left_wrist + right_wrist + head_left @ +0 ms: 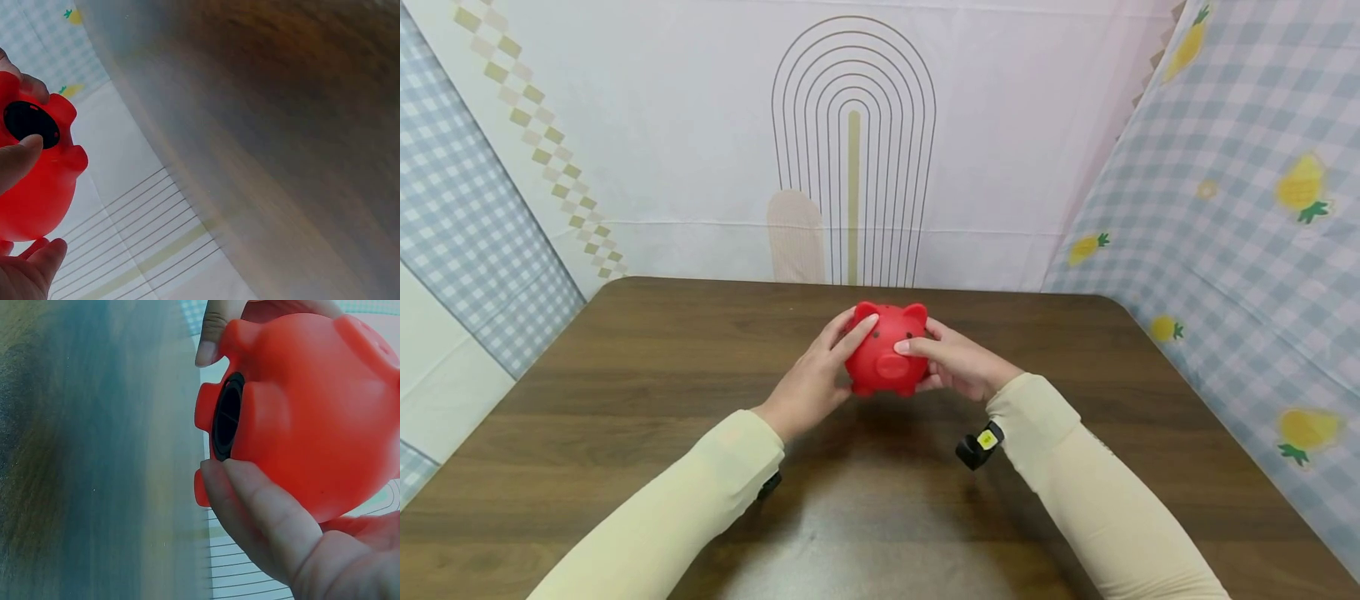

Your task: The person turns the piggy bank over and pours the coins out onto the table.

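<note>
Centrally, in the head view, a red piggy bank point(887, 367) faces the camera, raised off a wooden worktop point(700, 367). The left hand point(808, 379) and right hand point(964, 360) curve round opposite sides, each grip spread about the body and holding it; the hands hide its flanks, and the right thumb point(917, 347) crosses its front. A black wrist device point(976, 450) sits beside the right sleeve point(1097, 492). Behind hangs a white arch-patterned cloth point(1015, 142); at right, a checked pineapple cloth point(1240, 258).

Left wrist view: the bank, cropped by the frame edge, shows its underside, where the left thumb point(15, 162) partly obscures a black plug point(22, 119).

Right wrist view: the plug appears obliquely between stubby feet point(205, 406), with right-hand fingers point(269, 509) just beside it.
</note>
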`<state>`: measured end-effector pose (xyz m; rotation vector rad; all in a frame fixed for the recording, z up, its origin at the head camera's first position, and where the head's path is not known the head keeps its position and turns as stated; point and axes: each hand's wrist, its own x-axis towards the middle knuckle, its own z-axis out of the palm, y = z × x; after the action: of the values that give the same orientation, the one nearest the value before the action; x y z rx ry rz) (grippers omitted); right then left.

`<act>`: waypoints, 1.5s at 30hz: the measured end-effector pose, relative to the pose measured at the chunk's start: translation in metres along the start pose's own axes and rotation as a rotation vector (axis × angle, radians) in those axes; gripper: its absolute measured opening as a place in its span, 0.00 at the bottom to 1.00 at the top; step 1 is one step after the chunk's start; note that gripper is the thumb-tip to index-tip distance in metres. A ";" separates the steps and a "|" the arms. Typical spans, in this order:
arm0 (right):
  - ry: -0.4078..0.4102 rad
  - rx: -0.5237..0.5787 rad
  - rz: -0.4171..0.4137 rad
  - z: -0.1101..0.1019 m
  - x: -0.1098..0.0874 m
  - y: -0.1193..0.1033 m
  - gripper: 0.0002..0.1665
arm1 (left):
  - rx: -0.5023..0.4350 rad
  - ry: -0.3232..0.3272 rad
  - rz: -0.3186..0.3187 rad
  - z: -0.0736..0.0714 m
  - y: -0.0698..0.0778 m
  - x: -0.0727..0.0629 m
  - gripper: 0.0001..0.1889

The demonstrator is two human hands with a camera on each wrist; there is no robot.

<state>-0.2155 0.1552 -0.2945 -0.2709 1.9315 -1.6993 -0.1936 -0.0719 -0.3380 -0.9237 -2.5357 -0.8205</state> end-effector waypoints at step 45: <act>-0.068 -0.208 0.038 -0.004 -0.003 -0.002 0.35 | -0.171 -0.009 0.017 -0.005 -0.002 -0.008 0.52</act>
<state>-0.2154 0.1594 -0.2912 -0.3620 2.0514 -1.4473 -0.1881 -0.0799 -0.3388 -1.0014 -2.4913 -1.0434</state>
